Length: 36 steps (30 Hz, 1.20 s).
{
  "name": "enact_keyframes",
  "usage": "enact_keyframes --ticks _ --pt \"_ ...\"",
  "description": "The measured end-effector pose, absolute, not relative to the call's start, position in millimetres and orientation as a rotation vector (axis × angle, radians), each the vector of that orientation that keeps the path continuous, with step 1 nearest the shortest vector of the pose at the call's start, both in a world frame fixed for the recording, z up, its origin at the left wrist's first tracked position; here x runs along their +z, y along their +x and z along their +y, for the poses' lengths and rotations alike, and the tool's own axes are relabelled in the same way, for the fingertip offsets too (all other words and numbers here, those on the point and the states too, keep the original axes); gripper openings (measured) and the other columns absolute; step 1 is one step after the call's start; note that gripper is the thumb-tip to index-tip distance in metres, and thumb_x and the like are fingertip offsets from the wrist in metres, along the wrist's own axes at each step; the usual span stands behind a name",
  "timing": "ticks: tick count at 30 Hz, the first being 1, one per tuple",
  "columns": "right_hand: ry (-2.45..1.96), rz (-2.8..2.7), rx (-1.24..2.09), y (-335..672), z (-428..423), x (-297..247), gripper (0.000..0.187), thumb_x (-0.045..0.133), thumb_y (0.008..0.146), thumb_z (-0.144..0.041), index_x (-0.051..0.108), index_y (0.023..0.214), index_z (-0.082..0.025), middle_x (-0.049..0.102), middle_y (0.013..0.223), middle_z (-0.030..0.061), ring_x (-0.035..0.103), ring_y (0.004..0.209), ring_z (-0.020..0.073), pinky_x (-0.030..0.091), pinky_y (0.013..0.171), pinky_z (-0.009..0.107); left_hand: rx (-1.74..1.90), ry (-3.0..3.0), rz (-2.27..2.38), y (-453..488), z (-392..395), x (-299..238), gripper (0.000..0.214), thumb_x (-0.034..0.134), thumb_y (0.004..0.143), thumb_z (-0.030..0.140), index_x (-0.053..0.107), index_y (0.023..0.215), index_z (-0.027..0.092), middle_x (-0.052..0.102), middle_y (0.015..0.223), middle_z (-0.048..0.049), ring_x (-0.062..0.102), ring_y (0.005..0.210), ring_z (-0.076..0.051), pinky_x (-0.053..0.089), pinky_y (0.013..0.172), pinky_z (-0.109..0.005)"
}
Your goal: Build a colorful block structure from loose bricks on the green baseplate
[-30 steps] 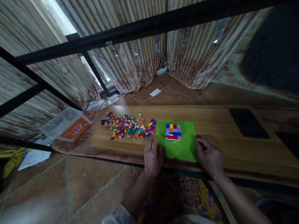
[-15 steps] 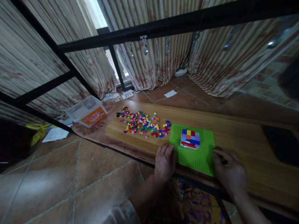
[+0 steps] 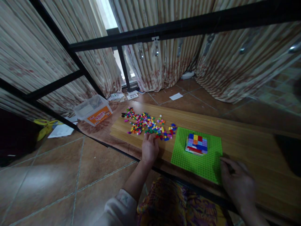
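At the near edge of a loose heap of small coloured toy bricks [image 3: 138, 121], my left hand [image 3: 150, 149] reaches in with its fingers bent together. Whatever lies under those fingertips is hidden. A green studded baseplate [image 3: 182, 153] lies flat on the wooden board, bearing a low block of stacked multicoloured bricks [image 3: 197, 144]. My right hand [image 3: 238, 182] has its fingers curled at the plate's right edge, thumb and forefinger closed on the rim.
A clear plastic box with an orange label [image 3: 100, 116] stands on brown cloth beyond the heap. The wooden board [image 3: 207, 121] runs left to right, with a dark flat object [image 3: 288, 152] at its right. A black metal bar [image 3: 178, 29] crosses before striped curtains.
My left hand has left the baseplate's left edge and moved left to the loose bricks. My right hand stays at the plate's right edge. The whole view has shifted slightly.
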State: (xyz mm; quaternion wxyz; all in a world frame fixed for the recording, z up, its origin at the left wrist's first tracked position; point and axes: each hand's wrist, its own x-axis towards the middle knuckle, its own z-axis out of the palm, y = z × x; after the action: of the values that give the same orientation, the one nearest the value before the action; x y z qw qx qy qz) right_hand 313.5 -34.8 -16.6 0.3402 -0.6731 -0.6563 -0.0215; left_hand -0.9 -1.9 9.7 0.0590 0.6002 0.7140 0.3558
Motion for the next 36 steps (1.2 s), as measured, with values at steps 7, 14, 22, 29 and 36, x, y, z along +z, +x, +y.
enact_keyframes --ticks 7,14,22,29,36 --pt "-1.745 -1.701 -0.061 313 -34 -17 0.031 0.046 0.087 -0.039 0.069 0.093 -0.019 0.066 0.087 0.0086 0.061 0.068 0.0209 0.046 0.059 0.032 0.909 1.925 2.25 2 8 7 0.013 0.053 0.087 0.021 0.065 0.09 0.018 0.061 0.099 -0.0081 0.059 0.095 -0.021 0.051 0.083 -0.033" --pt "-1.729 -1.683 -0.055 311 -34 -17 0.03 0.046 0.088 -0.039 0.069 0.092 -0.02 0.066 0.087 0.0079 0.06 0.069 0.0203 0.047 0.062 0.032 1.077 1.875 2.142 13 -6 23 0.009 0.054 0.088 0.02 0.062 0.091 0.019 0.064 0.097 -0.006 0.062 0.089 -0.018 0.05 0.075 -0.028" --pt "-1.74 -1.641 0.01 307 -33 -17 0.028 0.047 0.088 -0.036 0.069 0.093 -0.02 0.066 0.089 0.007 0.062 0.073 0.0189 0.047 0.067 0.03 1.119 1.893 1.571 70 -26 41 0.011 0.054 0.087 0.015 0.062 0.089 0.021 0.066 0.089 -0.0012 0.063 0.082 -0.013 0.051 0.073 -0.023" --pt "-1.73 -1.651 0.034 307 -32 -15 0.026 0.046 0.089 -0.033 0.068 0.094 -0.02 0.066 0.088 0.0065 0.062 0.077 0.0191 0.048 0.07 0.031 1.076 2.161 1.417 95 -11 47 0.013 0.051 0.091 0.021 0.064 0.092 0.022 0.067 0.092 -0.0028 0.061 0.09 -0.015 0.051 0.082 -0.029" --pt "-1.711 -1.64 0.026 306 -32 -17 0.024 0.047 0.089 -0.031 0.068 0.093 -0.02 0.067 0.089 0.0061 0.062 0.076 0.0182 0.048 0.069 0.03 1.06 2.401 1.406 104 0 37 0.018 0.05 0.092 0.021 0.067 0.092 0.022 0.067 0.093 -0.0029 0.06 0.089 -0.016 0.05 0.083 -0.03"
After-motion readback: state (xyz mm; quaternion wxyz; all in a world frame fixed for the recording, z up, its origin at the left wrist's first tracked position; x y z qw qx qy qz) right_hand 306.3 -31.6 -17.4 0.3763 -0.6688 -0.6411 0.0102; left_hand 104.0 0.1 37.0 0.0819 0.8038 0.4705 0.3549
